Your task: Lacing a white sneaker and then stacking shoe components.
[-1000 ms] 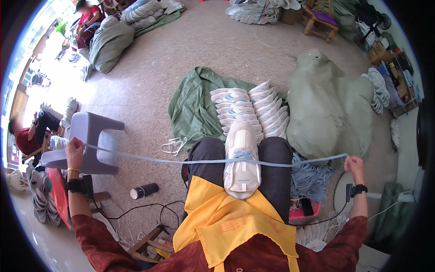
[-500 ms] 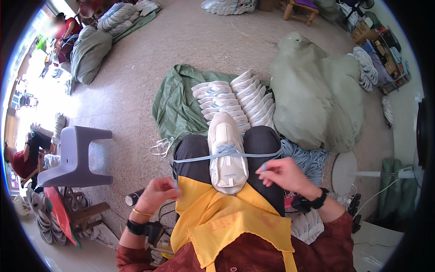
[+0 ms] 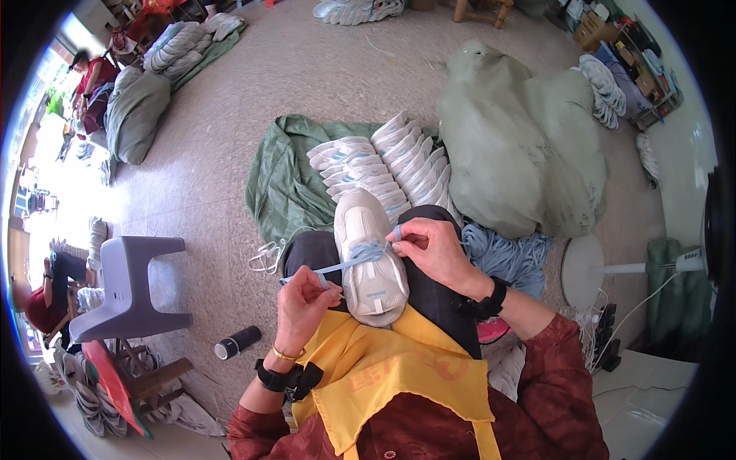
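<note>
A white sneaker rests on my lap between my knees, its toe pointing away from me. Light blue shoelace crosses its upper, and one end stretches out to either side. My left hand pinches the left end beside the shoe's heel half. On the other side my right hand has the other end between thumb and fingers, close to the lacing. Under the shoe's rear a yellow apron covers my lap.
Beyond my knees, rows of white shoes lie on a green sheet. A big grey-green sack and a blue lace pile are at the right. Leftward are a grey chair, a dark cylinder and two people.
Both hands have closed on the lace ends and moved inward to the shoe. The lace, earlier stretched across both knees, is now drawn in on the right. The view has shifted slightly.
</note>
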`<state>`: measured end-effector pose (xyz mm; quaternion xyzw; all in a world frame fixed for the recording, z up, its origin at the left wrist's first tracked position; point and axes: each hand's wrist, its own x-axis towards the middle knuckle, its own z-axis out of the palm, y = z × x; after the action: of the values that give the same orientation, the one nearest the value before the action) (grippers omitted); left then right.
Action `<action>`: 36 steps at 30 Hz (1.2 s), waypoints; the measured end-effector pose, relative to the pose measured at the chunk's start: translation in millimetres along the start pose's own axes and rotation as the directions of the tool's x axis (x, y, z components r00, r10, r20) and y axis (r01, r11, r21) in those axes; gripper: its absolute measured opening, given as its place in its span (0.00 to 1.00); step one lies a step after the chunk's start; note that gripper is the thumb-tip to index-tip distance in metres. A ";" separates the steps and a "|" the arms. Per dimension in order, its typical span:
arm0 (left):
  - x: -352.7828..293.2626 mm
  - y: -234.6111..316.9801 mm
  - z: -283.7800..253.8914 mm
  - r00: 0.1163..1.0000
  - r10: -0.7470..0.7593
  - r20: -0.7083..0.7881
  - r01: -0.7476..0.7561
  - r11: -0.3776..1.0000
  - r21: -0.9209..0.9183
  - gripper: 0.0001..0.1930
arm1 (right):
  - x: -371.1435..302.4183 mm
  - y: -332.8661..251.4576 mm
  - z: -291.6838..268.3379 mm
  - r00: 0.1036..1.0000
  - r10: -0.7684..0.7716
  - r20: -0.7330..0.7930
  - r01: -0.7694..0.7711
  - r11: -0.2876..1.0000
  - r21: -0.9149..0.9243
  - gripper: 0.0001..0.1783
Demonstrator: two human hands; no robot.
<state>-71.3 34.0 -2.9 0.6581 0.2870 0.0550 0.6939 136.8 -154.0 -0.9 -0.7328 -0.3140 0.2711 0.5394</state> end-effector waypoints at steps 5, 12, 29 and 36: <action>5.7 -1.8 7.1 1.000 -0.014 -0.027 0.014 1.000 -0.010 0.11 | -3.0 0.6 -0.2 0.996 0.088 0.012 -0.089 0.990 0.112 0.07; 11.2 -2.4 12.3 0.995 0.026 -0.095 -0.031 0.998 -0.050 0.10 | -3.9 -2.1 -1.6 0.994 0.107 0.029 -0.110 0.986 0.124 0.05; 24.2 -5.7 23.3 0.977 0.051 -0.206 -0.074 0.991 -0.109 0.13 | -2.8 0.9 2.0 0.999 0.051 0.000 -0.051 0.999 0.004 0.08; 29.5 -11.2 27.0 0.973 0.101 -0.206 -0.155 0.952 -0.265 0.11 | -0.6 1.5 1.5 0.996 0.075 0.044 -0.075 0.997 -0.017 0.07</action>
<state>-37.5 22.2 -23.9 0.5626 0.2980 0.2025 0.7441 135.5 -153.8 -2.7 -0.7420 -0.3002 0.3048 0.5161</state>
